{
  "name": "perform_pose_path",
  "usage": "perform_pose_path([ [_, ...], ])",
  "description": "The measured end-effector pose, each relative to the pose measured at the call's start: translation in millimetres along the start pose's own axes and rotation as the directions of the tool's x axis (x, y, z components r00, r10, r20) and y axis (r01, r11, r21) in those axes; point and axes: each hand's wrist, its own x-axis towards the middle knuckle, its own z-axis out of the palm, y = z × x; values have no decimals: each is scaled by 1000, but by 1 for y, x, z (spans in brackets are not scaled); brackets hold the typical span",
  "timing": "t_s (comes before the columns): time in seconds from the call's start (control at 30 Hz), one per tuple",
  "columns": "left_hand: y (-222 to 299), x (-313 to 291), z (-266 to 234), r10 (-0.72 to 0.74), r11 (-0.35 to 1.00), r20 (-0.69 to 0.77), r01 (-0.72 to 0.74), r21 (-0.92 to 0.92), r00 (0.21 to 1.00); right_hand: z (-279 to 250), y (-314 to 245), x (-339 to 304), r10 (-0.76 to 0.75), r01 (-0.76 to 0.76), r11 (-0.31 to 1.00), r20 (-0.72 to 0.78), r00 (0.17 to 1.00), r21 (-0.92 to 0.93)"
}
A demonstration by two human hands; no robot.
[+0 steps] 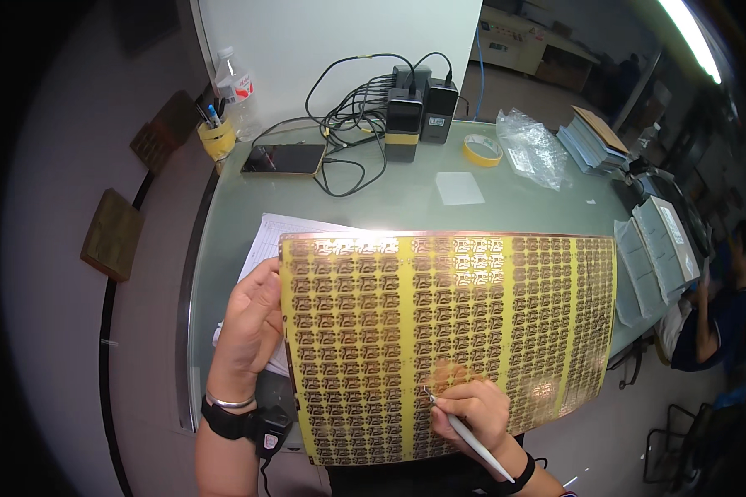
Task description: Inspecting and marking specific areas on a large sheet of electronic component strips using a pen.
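Observation:
A large yellow circuit board panel (406,315), covered with rows of small copper patterns, is tilted up in front of me. My left hand (255,319) grips its left edge, with the thumb on the front and the other fingers partly hidden behind. In my right hand (477,410) is a slim white pen-like tool (477,443), pinched between thumb and fingers. Its tip is at the panel's lower middle, beside a copper pattern; whether it touches cannot be made out. Printed paper sheets (278,240) lie partly hidden behind the panel.
On the green table (373,203) are a phone (284,159), tangled black cables, dark handheld devices (404,124), a tape roll (482,151), plastic wrap (532,153) and a white square (459,189). A pen cup (216,139) and bottle (239,99) stand left. Wrapped stacks (659,248) and another person (704,323) are right.

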Motion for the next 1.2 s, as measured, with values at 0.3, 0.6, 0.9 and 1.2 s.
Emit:
perform_pose_path([
  [0.3, -5, 0, 9, -97, 994, 57, 94, 57, 994, 1, -2, 0, 44, -44, 999, -3, 999, -6],
  [0.6, -10, 2, 13, -43, 998, 92, 48, -50, 995, -6, -1, -19, 390, -276, 783, -96, 916, 557],
  [0.9, -19, 3, 15, -28, 978, 23, 32, -208, 999, -67, 50, -44, 362, -333, 932, -302, 882, 144],
  [1.2, -11, 1, 11, 40, 977, 2, -39, -210, 999, -139, 101, -80, 467, -705, 683, -628, 623, -192],
])
